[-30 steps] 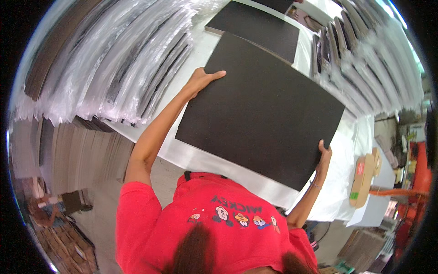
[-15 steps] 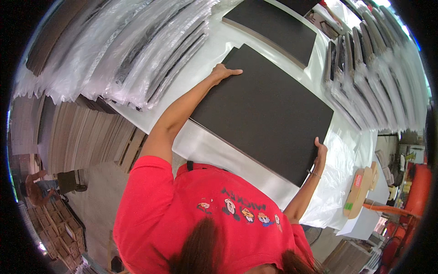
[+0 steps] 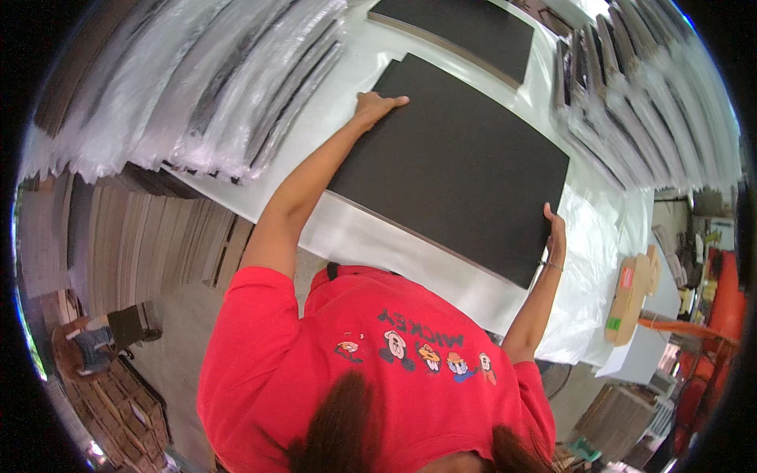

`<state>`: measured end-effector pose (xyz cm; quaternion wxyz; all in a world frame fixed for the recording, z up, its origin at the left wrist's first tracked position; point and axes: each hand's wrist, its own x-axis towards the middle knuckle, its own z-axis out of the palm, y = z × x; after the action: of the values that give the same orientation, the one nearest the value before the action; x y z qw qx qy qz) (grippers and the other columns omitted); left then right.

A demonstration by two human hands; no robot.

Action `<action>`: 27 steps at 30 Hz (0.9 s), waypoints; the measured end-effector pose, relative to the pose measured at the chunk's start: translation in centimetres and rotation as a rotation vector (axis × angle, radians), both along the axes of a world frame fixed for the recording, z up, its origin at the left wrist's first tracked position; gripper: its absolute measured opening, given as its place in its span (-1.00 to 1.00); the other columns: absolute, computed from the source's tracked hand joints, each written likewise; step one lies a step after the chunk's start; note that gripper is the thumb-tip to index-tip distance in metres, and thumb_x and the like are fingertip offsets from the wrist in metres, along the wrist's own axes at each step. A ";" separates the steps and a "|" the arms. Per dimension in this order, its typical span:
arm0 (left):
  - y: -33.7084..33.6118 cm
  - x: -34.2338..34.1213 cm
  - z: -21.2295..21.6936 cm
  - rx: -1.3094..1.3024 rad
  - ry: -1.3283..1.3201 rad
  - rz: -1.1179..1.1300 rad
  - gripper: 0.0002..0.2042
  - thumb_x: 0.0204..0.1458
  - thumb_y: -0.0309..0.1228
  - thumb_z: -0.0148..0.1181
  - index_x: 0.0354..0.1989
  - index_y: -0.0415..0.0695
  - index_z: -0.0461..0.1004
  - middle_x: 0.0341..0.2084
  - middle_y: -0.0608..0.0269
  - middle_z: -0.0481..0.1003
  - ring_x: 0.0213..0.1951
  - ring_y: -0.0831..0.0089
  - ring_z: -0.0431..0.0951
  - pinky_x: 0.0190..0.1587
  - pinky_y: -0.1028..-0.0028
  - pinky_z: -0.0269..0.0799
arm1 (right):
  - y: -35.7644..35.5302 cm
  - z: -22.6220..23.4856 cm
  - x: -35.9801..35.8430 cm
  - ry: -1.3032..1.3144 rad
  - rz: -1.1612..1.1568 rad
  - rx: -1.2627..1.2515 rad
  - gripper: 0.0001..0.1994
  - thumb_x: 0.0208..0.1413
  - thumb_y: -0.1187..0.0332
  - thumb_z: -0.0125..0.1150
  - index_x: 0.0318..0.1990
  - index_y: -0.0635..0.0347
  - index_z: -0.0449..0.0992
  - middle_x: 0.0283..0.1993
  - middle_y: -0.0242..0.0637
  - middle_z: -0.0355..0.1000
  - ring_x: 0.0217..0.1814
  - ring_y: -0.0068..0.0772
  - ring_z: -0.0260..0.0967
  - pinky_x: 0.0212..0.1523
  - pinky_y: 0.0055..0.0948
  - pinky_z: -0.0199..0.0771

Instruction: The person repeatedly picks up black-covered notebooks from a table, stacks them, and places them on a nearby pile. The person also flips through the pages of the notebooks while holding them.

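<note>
A large dark brown rectangular panel [image 3: 457, 165] lies before me on the white-covered table, turned at a slant. At its upper left corner, the edge of another dark board peeks out from beneath. My left hand [image 3: 378, 109] grips the left edge, with the thumb stretched over the top face and the other fingers mostly hidden. On the opposite edge, near the right front corner, my right hand [image 3: 555, 236] clasps the panel with its thumb up. The fingers of that hand are partly out of sight under or behind the edge.
Plastic-wrapped panels [image 3: 205, 87] are piled at the left and more wrapped panels [image 3: 631, 102] at the right. Beyond lies another dark panel [image 3: 465, 31]. Clear plastic film [image 3: 583, 292] and a cardboard box [image 3: 628, 296] sit at the right. Bare boards [image 3: 150, 232] are stacked lower left.
The whole scene sits higher in the picture as the view shifts. Both hands keep their hold on the panel's edges, and the panel shows little movement against the table.
</note>
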<state>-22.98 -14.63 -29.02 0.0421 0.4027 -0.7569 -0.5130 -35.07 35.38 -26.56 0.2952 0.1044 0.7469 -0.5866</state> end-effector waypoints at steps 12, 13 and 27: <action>0.7 11.1 1.9 -0.304 0.056 -0.111 -0.17 -0.12 0.18 0.18 0.23 -0.19 0.21 0.01 -0.11 0.33 0.07 0.10 0.35 0.09 0.24 0.26 | 0.4 2.2 10.2 0.990 -0.255 0.454 -0.56 0.11 0.25 0.13 0.12 0.20 0.33 0.16 -0.07 0.20 0.19 -0.21 0.09 0.18 -0.26 0.09; 1.0 13.6 1.9 -0.268 0.105 -0.101 -0.21 -0.07 0.13 0.16 0.24 -0.19 0.19 0.02 -0.11 0.32 0.07 0.12 0.34 0.08 0.26 0.27 | 0.9 2.0 13.3 0.949 -0.436 0.412 -0.59 0.07 0.46 0.01 0.12 0.27 0.30 0.11 -0.10 0.24 0.12 -0.19 0.15 0.17 -0.27 0.10; 6.0 23.9 -2.8 -0.374 0.083 -0.171 -0.49 -0.13 -0.40 0.27 0.04 -0.30 0.30 -0.12 0.00 0.34 -0.12 0.08 0.37 -0.05 0.25 0.29 | -0.1 -8.4 23.1 0.782 -0.344 0.831 -0.59 -0.22 0.37 0.39 -0.16 0.31 0.44 -0.19 -0.09 0.36 -0.17 -0.05 0.29 -0.16 -0.15 0.26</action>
<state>0.93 -8.63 -31.82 0.1036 0.3007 -0.8679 -0.3816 -11.97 35.29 -34.92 -0.1667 0.1067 0.9395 -0.2797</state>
